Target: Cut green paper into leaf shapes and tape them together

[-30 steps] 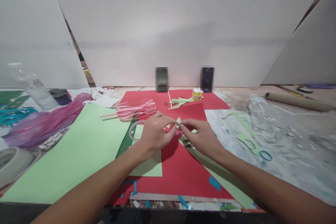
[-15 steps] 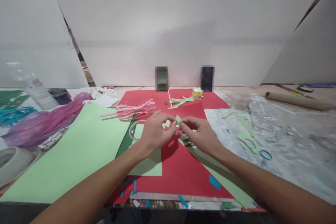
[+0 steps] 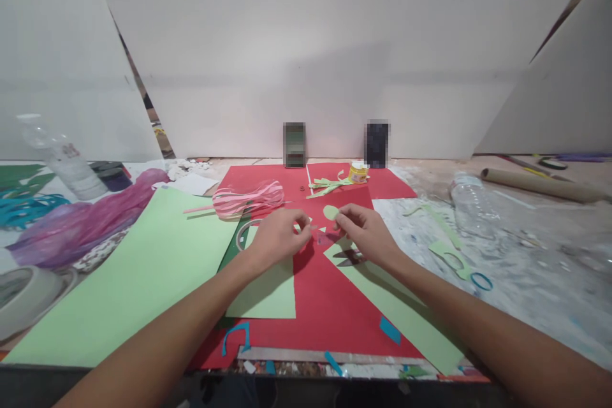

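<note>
My right hand (image 3: 366,234) pinches a small pale green oval paper piece (image 3: 331,211) between thumb and forefinger, holding it just above the red paper sheet (image 3: 325,299). My left hand (image 3: 280,239) rests a little to the left with its fingers curled together; whatever is in them is too small to make out. A roll of clear tape (image 3: 245,233) lies beside my left hand. Light green paper sheets (image 3: 129,274) lie under and beside both forearms.
A pink shredded paper bundle (image 3: 247,199), a small yellow glue pot (image 3: 358,172) and green strips (image 3: 327,186) lie behind the hands. A plastic bottle (image 3: 471,204) and cardboard tube (image 3: 540,183) are right; purple fabric (image 3: 81,220), another bottle (image 3: 67,162) and masking tape (image 3: 23,296) left. White boards (image 3: 315,57) stand behind.
The hands, pinched together on the small green piece before, have drawn apart. The right hand now carries the piece, flattened into an oval, slightly up and away.
</note>
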### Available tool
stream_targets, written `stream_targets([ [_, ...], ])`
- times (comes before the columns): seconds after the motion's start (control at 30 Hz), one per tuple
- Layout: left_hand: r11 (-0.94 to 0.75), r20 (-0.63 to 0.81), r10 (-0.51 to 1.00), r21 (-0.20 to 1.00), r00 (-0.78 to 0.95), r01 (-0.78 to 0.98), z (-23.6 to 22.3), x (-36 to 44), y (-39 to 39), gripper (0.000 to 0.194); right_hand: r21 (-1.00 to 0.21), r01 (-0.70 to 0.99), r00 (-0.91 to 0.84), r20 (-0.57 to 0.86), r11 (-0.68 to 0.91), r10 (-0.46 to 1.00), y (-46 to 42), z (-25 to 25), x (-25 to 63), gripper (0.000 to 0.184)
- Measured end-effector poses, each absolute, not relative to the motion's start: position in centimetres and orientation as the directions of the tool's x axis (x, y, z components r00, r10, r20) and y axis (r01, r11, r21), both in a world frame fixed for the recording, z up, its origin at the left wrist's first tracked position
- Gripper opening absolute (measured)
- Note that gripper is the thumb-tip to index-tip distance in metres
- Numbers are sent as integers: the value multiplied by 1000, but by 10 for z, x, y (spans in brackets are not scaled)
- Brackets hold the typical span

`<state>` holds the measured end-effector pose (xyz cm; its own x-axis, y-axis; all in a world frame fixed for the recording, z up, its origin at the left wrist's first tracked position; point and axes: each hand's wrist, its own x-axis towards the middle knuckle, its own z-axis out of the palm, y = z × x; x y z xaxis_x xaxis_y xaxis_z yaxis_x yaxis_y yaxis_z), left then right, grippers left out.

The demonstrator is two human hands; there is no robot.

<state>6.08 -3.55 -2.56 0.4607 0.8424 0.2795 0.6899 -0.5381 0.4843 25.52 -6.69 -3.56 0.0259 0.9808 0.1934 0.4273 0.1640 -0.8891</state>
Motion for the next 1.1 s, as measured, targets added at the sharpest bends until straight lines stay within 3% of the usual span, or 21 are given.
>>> stream_targets([
  [0.07,-565,205,820,443,534,696,-28,60,-35,23,-907,387,-8,175,165,984,-65,-35,258,21],
  [0.13,-575,223,812,464,539,674,-30,60,-36,24,-932,326,-68,144,158,987,-65,-34,258,22],
  [0.3,-414,183,865,788,468,456,-28,65,-36,31,-954,277,-161,71,114,984,-71,-31,253,23],
  [0.43,-290,113,872,904,476,315,-27,68,-37,26,-951,298,-164,36,85,986,-74,-31,250,24],
  [0.63,-232,94,880,941,466,248,-35,68,-35,30,-945,324,-166,-3,52,986,-73,-34,251,24],
  [0.93,-246,99,855,942,509,230,-34,69,-36,29,-797,546,-175,195,260,965,-72,-36,254,17],
  [1.1,-305,104,848,898,519,318,-30,69,-39,31,-697,635,-210,261,335,942,-73,-33,255,19],
])
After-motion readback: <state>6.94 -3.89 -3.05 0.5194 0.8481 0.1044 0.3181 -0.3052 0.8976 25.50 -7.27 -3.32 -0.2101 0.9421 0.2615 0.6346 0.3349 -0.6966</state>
